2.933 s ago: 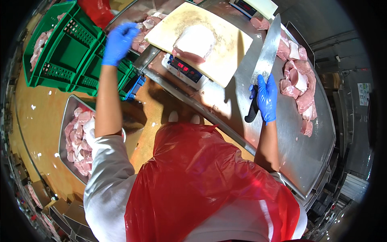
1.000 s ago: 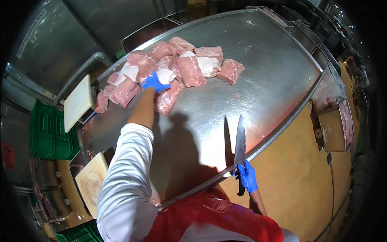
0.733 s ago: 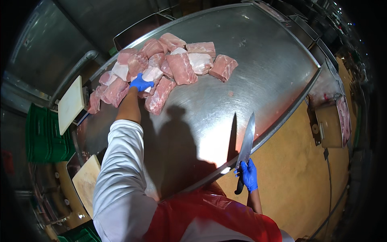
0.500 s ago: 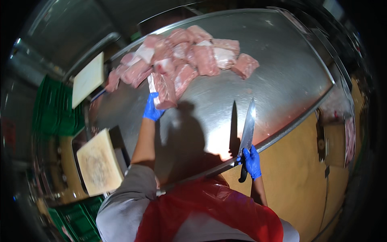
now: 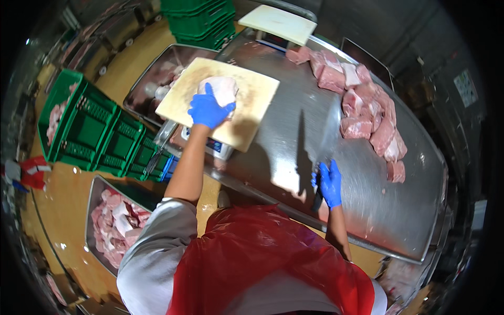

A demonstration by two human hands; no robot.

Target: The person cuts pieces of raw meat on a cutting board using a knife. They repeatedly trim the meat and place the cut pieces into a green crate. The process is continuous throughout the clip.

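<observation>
My left hand point(image 5: 209, 108), in a blue glove, rests on a pale piece of raw meat point(image 5: 224, 88) that lies on a cream cutting board point(image 5: 256, 100). The board sits on top of a scale point(image 5: 215, 147) at the steel table's left end. In my right hand point(image 5: 330, 182), also blue-gloved, is the dark handle of a long knife point(image 5: 305, 157). Its blade lies low over the steel table point(image 5: 367, 205), pointing away from me.
A heap of raw pink meat pieces point(image 5: 367, 113) lies along the table's far side. A second white board point(image 5: 278, 23) sits at the far end. Green crates point(image 5: 94, 131) and a steel tub of meat point(image 5: 118, 226) stand on the floor to my left. I wear a red apron point(image 5: 262, 268).
My left hand took a piece from the heap and brought it over to the cutting board. The view swung left, back toward the scale. My right hand kept the knife on the table.
</observation>
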